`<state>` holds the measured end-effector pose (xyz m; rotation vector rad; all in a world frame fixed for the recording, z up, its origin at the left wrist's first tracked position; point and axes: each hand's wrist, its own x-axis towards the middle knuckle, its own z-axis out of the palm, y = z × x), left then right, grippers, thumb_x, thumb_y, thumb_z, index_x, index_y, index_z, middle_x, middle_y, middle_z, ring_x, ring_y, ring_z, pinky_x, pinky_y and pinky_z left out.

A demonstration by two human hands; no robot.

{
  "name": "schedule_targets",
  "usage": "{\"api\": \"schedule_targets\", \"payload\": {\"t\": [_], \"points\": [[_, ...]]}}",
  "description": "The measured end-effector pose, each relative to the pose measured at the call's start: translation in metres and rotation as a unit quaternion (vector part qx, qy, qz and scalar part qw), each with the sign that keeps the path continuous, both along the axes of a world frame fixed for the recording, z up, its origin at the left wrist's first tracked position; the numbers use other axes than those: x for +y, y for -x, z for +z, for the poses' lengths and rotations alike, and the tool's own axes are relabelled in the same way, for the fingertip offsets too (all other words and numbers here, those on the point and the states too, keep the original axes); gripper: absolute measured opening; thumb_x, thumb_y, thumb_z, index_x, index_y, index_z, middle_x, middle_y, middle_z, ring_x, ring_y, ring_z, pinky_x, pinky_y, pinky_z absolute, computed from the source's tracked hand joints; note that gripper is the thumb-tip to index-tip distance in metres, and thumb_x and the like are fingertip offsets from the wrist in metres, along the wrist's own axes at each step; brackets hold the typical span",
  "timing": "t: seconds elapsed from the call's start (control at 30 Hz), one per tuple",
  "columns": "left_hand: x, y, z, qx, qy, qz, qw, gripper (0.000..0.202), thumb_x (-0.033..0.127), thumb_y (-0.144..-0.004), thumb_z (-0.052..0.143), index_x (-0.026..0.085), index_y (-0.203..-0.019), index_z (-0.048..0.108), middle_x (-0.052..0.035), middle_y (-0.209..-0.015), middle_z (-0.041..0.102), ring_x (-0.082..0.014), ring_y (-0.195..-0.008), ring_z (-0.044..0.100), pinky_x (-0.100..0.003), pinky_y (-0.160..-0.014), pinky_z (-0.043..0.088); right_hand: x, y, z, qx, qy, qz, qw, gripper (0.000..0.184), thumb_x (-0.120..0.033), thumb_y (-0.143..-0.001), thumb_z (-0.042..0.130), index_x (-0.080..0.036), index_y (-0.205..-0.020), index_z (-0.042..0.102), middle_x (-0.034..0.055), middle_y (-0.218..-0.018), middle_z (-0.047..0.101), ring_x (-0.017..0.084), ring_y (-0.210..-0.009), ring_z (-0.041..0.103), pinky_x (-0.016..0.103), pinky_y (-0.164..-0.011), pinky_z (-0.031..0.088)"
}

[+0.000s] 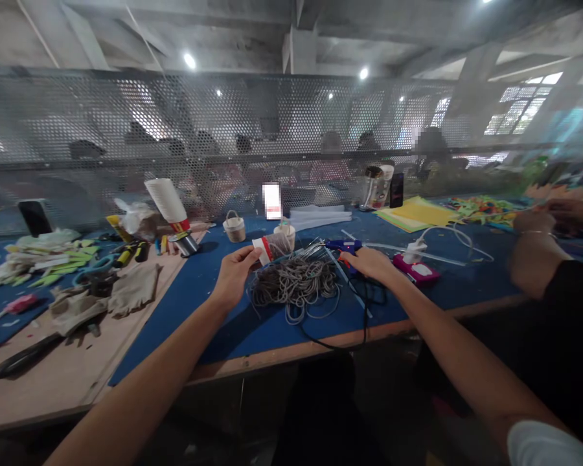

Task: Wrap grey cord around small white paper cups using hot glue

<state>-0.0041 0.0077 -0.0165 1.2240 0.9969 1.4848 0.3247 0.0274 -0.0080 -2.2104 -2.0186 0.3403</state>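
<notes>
Blue-topped workbench (pixel 233 340): is supporting the supplies, apparently arranged for short reaches.
Grey cord heap (pixel 296 281): is lying loose close below the cord-wrapped paper cup (pixel 278 246), likely to leave strands accessible.
Paper-cup stack (pixel 166 202): is leaning at the left, cups nesting inside one another, presumably to save room.
Right hand (pixel 369 262): is curling its fingers around the handle of the hot-glue gun (pixel 342 246), nozzle pointing cupward; whether the trigger is being pressed, one cannot tell.
Left hand (pixel 236 272): is clamping thumb and fingers on the cord-wrapped paper cup's white end, seemingly leaving its corded side exposed; the interior is not showing.
Handled cup (pixel 234 228): is standing upright behind the left hand, contents not showing.
</notes>
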Motion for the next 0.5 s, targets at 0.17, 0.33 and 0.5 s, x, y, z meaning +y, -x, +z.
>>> {"api": "schedule_targets", "payload": {"t": [0.17,0.33,0.5], "points": [[0.000,0.001,0.000,-0.006,0.005,-0.007,1.000,0.042,0.046,-0.065,0.086,0.015,-0.093,0.077,-0.0056,-0.084,0.076,-0.0202,-0.080,0.068,-0.033,-0.080,0.055,0.003,-0.002,0.004,-0.030,-0.008,0.003,1.000,0.067,-0.066,-0.092,0.039,-0.011,-0.102,0.075,0.0237,-0.107,0.073,0.035,-0.111,0.067,0.041,-0.093,0.047],[0.001,0.002,-0.002,-0.006,0.003,-0.014,1.000,0.042,0.045,-0.065,0.086,0.015,-0.093,0.077,-0.0060,-0.083,0.075,-0.0206,-0.081,0.069,-0.032,-0.079,0.055,0.002,-0.004,0.006,-0.047,-0.026,0.007,0.999,0.060,-0.064,-0.090,0.047,-0.013,-0.099,0.077,0.0243,-0.106,0.074,0.035,-0.110,0.068,0.043,-0.092,0.048],[-0.001,0.001,0.000,-0.007,-0.005,-0.017,1.000,0.041,0.046,-0.067,0.085,0.015,-0.093,0.077,-0.0064,-0.086,0.075,-0.0197,-0.081,0.068,-0.032,-0.080,0.054,-0.007,0.000,0.012,-0.063,-0.077,0.011,0.995,0.055,-0.063,-0.090,0.051,-0.014,-0.090,0.076,0.0224,-0.096,0.075,0.034,-0.105,0.069,0.042,-0.089,0.048]]}}
